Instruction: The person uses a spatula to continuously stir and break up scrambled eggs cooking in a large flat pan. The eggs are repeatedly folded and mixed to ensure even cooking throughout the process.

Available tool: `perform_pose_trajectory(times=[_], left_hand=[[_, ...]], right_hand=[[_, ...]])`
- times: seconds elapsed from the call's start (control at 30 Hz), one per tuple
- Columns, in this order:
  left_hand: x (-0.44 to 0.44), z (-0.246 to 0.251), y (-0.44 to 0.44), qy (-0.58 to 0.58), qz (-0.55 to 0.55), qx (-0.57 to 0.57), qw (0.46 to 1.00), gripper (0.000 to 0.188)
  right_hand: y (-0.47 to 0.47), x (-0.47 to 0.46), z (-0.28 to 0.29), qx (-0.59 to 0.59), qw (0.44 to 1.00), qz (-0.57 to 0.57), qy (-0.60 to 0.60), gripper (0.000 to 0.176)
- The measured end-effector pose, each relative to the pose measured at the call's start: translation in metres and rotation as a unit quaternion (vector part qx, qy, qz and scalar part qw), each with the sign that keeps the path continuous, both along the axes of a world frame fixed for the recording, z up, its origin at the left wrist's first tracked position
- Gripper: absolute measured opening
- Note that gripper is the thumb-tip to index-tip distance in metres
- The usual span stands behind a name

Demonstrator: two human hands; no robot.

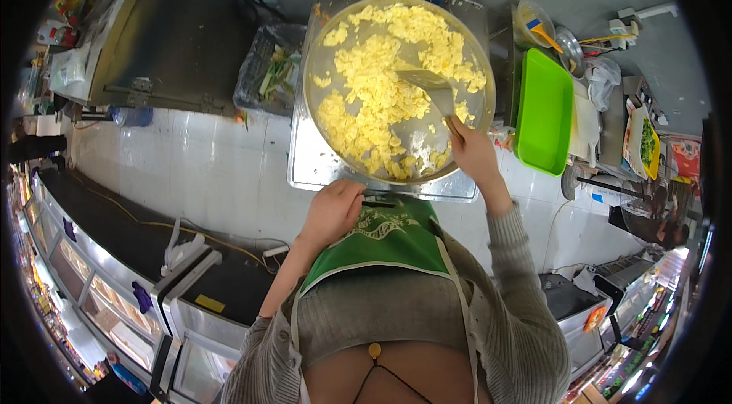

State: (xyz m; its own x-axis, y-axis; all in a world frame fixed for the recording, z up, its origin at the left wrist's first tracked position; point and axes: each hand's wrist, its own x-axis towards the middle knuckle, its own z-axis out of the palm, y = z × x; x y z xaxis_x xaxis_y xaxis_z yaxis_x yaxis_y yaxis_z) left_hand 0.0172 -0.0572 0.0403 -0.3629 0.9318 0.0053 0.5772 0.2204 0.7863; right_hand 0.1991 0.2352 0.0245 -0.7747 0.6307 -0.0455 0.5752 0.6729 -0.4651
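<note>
My right hand (pixel 473 153) grips the handle of a metal spatula (pixel 437 88) from the right side. The spatula's wide blade rests against scrambled egg (pixel 372 95) in a large round metal pan (pixel 491 118). Yellow egg pieces are heaped in the middle and spread around the rim, with bare metal showing between them. My left hand (pixel 333 212) is curled at the front edge of the steel worktop (pixel 309 166) under the pan, just before the green apron (pixel 380 244). Its fingertips are hidden, so whether they hold the edge cannot be told.
A lined crate (pixel 243 80) with green vegetable scraps stands left of the pan. On the right are a bright green tray (pixel 543 112), a plastic bowl (pixel 521 18) with an orange-handled brush (pixel 543 35), and a fan (pixel 646 206). Glass display cases (pixel 114 312) line the lower left.
</note>
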Motion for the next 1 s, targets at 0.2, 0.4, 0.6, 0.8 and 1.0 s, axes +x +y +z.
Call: perform_pose_trajectory(times=[0.2,0.4,0.6,0.8,1.0], left_hand=[[0.0,-0.011,-0.021,-0.033,0.022,-0.036,0.999,0.014],[-0.005,-0.014,-0.026,-0.043,0.005,-0.036,0.998,0.014],[-0.01,-0.014,-0.025,-0.033,-0.011,-0.025,0.999,0.014],[-0.013,-0.018,-0.043,-0.026,0.03,-0.04,0.998,0.014],[0.001,-0.019,-0.045,-0.029,0.023,-0.048,0.998,0.014]], right_hand=[[-0.098,0.103,0.057,0.005,0.991,0.026,-0.132,0.057],[-0.149,0.097,0.001,-0.052,0.983,0.0,-0.179,0.056],[-0.098,-0.038,-0.047,0.048,0.997,0.003,-0.067,0.052],[-0.062,-0.037,0.026,-0.024,0.996,0.054,-0.066,0.047],[-0.043,-0.101,0.003,0.032,0.972,0.226,-0.06,0.045]])
